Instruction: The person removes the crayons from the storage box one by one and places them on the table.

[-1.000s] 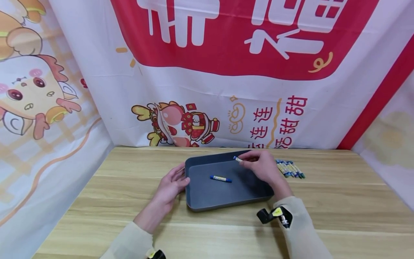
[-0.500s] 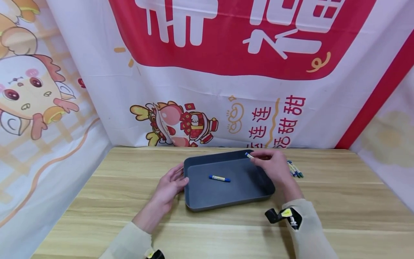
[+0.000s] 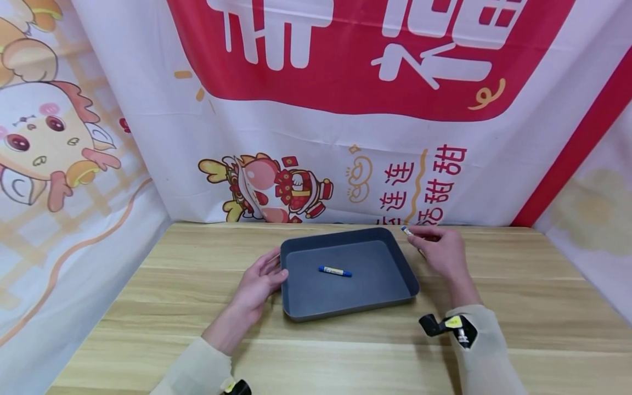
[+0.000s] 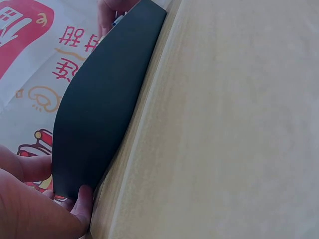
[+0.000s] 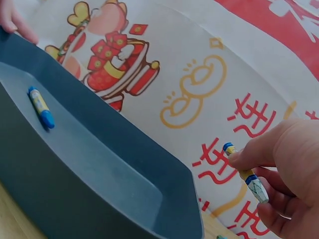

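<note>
A dark grey rectangular tray point(image 3: 345, 296) lies on the table. My left hand point(image 3: 261, 282) grips its left end, thumb at the rim; in the left wrist view, the fingers point(image 4: 83, 206) hold the tray's end from above and below. Inside the tray lies a blue crayon point(image 3: 334, 271) with a pale wrapper. Just beyond the tray's right rim, my right hand point(image 3: 444, 255) pinches a second crayon point(image 5: 244, 172) between thumb and fingers. This one has blue bands and a whitish end. In the right wrist view it is held clear of the tray.
The wooden table point(image 3: 306, 362) ends at the back against a white and red printed cloth point(image 3: 345, 104). Another printed cloth point(image 3: 44, 219) hangs on the left. A green tip point(image 5: 222, 237) shows beside the tray's corner in the right wrist view.
My right hand has moved right with its crayon, from over the tray to beyond its right rim. It now hides the row of crayons there. The left hand stays on the tray.
</note>
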The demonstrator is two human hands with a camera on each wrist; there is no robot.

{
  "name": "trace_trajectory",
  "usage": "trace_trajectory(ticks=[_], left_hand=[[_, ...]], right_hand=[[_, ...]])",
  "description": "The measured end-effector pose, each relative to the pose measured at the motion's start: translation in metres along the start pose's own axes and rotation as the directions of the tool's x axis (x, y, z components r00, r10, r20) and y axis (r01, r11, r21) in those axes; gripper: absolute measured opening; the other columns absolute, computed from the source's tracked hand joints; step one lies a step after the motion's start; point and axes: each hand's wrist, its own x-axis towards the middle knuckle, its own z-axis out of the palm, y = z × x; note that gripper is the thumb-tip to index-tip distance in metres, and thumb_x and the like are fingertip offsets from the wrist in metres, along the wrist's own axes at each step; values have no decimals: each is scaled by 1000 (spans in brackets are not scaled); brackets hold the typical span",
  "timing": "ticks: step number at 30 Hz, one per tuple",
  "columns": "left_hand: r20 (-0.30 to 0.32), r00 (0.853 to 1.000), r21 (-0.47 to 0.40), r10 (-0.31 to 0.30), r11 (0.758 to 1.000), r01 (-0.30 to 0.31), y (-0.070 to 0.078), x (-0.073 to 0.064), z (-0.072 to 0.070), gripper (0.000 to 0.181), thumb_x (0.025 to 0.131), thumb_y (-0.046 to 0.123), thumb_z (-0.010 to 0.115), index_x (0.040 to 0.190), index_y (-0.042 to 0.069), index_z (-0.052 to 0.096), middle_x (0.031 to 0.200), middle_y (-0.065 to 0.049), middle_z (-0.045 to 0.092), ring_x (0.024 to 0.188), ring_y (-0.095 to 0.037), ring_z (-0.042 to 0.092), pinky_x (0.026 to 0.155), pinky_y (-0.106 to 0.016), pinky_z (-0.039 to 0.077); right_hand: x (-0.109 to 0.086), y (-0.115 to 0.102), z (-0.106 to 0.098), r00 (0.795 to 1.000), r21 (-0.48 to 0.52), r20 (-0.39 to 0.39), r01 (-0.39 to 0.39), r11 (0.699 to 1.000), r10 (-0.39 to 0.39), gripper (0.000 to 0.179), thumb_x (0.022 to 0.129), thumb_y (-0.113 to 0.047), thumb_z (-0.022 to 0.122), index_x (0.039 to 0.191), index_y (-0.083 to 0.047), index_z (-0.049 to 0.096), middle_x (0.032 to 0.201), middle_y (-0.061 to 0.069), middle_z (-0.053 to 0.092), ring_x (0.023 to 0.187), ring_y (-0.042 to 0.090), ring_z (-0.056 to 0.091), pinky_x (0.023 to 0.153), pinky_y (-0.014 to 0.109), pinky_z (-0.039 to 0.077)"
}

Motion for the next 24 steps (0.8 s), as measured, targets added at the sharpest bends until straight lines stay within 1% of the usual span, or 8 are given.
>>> trace_trajectory(ticks=[5, 8, 11, 15, 19, 22, 24], left_hand=[[-1, 1000, 2, -5, 1000, 5, 1, 0, -1, 66, 104, -1, 60, 164, 13, 39, 172, -17, 36, 157, -38, 40, 128, -53, 39], [2, 1000, -1, -4, 1000, 4, 1, 0, -1, 66, 104, -1, 60, 164, 13, 38, 172, -17, 36, 157, -38, 40, 128, -53, 39], [5, 1000, -1, -2, 1000, 2, 0, 1, -1, 66, 103, -2, 60, 164, 13, 38, 172, -17, 36, 157, -38, 40, 128, -53, 39], [5, 1000, -2, -1, 1000, 1, -1, 2, 0, 67, 103, -2, 60, 164, 12, 38, 172, -17, 36, 157, -38, 40, 128, -53, 39], [4, 1000, -2, 3, 1000, -3, 0, 1, 0, 66, 103, -2, 60, 164, 12, 38, 172, -18, 37, 157, -38, 40, 128, -53, 39], [11, 1000, -2, 18, 1000, -18, 0, 0, 0, 66, 103, -3, 60, 164, 10, 37, 171, -19, 36, 157, -39, 40, 128, -54, 39], [15, 1000, 0, 27, 1000, -27, 0, -1, 0, 66, 103, -3, 59, 164, 9, 36, 171, -20, 36, 157, -40, 39, 128, -54, 38]], right_hand=[[1, 6, -3, 999, -3, -37, -14, 1000, 14, 29, 97, -25, 80, 124, -14, 80, 117, 14, 80, 87, 4, 65, 71, 14, 55], [1, 10, -4, 998, -15, -42, -42, 999, 41, 29, 97, -26, 79, 124, -15, 80, 121, 12, 80, 92, 1, 64, 75, 12, 54], [1, 15, -5, 996, -32, -47, -71, 997, 70, 29, 97, -26, 79, 124, -15, 80, 123, 11, 80, 94, 2, 65, 75, 13, 54], [2, 23, -4, 994, -61, -48, -101, 993, 98, 30, 97, -28, 79, 123, -14, 80, 122, 12, 80, 100, 13, 66, 75, 17, 53], [3, 31, -2, 993, -77, -35, -112, 991, 110, 31, 98, -27, 77, 124, -12, 79, 123, 14, 79, 112, 24, 67, 84, 25, 51], [4, 36, 0, 994, -81, -21, -112, 990, 111, 31, 99, -27, 76, 125, -10, 79, 124, 17, 78, 115, 29, 68, 87, 29, 51], [4, 39, 2, 994, -93, -16, -111, 989, 110, 32, 99, -27, 76, 126, -11, 79, 124, 17, 78, 115, 30, 67, 86, 29, 52]])
